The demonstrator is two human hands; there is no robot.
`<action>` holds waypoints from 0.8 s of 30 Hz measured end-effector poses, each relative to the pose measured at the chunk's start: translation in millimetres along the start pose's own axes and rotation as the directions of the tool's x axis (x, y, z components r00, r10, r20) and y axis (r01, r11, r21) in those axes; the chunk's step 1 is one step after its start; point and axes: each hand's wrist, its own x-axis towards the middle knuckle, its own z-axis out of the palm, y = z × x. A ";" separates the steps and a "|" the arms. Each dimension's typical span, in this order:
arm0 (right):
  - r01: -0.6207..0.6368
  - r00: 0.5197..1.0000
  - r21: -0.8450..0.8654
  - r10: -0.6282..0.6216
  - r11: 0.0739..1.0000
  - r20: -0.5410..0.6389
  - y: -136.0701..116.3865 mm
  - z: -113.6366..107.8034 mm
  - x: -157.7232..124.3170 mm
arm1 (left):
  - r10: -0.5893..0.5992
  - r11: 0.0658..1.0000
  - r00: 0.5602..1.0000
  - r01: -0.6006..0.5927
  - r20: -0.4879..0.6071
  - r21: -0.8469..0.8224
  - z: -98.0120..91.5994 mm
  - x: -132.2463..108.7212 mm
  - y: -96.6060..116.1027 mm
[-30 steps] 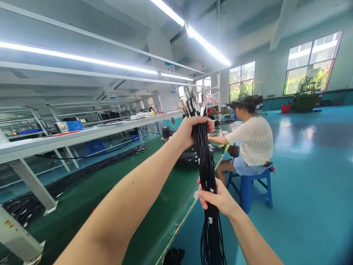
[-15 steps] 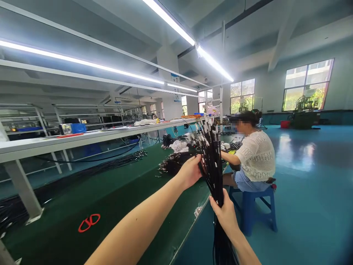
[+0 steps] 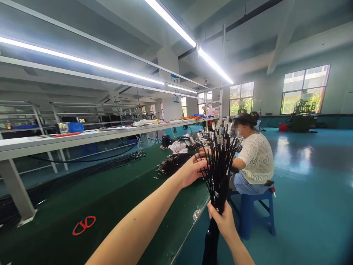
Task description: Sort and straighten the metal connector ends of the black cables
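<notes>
A bundle of black cables (image 3: 219, 176) with silvery connector ends stands upright before me, its tops fanned out. My right hand (image 3: 224, 219) wraps round the bundle below the fan, and the lower lengths hang down past the table edge. My left hand (image 3: 194, 170) is at the left side of the fan, fingers apart and touching some loose strands. Some of its fingertips are hidden among the cables. On the green table (image 3: 116, 206) lie a pair of red-handled scissors (image 3: 84, 225), whose blades do not show against the dark surface.
More black cable bundles (image 3: 172, 163) lie on the table beyond my left hand, near a white cloth bundle (image 3: 178, 147). A co-worker (image 3: 255, 158) sits on a blue stool (image 3: 248, 213) at the right. A raised white shelf (image 3: 110, 134) runs along the left.
The cable tops have spread wider and shifted a little right. My left hand's fingers have loosened and spread among the strands, while my right hand keeps its hold slightly lower in view.
</notes>
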 end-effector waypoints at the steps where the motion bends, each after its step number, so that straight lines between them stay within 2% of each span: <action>1: -0.010 1.000 0.061 0.008 0.998 0.029 -2.1 1.2 -1.4 | 0.003 0.999 0.999 -0.006 -0.049 -0.046 -2.3 0.4 -0.7; 3: -0.039 0.992 0.197 0.014 0.980 0.128 -4.5 4.2 -4.7 | -0.019 0.992 0.997 0.008 -0.080 -0.129 -7.6 -1.0 -3.8; 5: -0.102 0.971 0.331 0.022 0.938 0.237 -4.1 9.4 -8.0 | -0.072 0.983 0.997 0.072 0.006 -0.171 -10.0 -4.1 -8.2; 7: -0.167 0.949 0.385 0.041 0.908 0.314 -1.9 17.5 -9.7 | -0.085 0.982 0.994 0.096 0.074 -0.160 -7.7 -7.6 -13.2; 9: -0.148 0.959 0.299 0.064 0.943 0.275 0.7 27.4 -9.1 | -0.026 0.992 0.999 0.031 0.047 -0.126 -1.9 -10.7 -17.7; 12: -0.010 0.997 -0.062 0.015 0.998 0.081 6.0 42.4 -7.3 | 0.106 0.994 0.988 -0.105 -0.114 0.012 7.5 -15.2 -20.5; 14: 0.051 0.999 -0.314 -0.054 0.948 0.001 11.3 51.4 -8.9 | 0.135 0.980 0.965 -0.097 -0.224 0.172 12.2 -18.4 -18.3; 17: 0.091 0.994 -0.552 -0.110 0.829 -0.001 18.9 63.4 -18.1 | 0.144 0.940 0.936 -0.029 -0.320 0.340 16.8 -23.0 -11.1; 20: 0.095 0.995 -0.601 -0.087 0.794 0.042 17.8 68.6 -30.9 | 0.075 0.964 0.965 -0.005 -0.253 0.265 17.7 -27.8 -3.7; 22: 0.080 0.994 -0.530 -0.030 0.844 0.102 10.2 63.6 -36.9 | 0.004 0.990 0.988 0.018 -0.155 0.141 14.7 -31.4 0.6; 24: 0.066 0.973 -0.384 0.025 0.921 0.228 -1.1 49.9 -37.2 | -0.024 0.999 0.996 0.027 -0.088 0.037 9.1 -35.3 4.4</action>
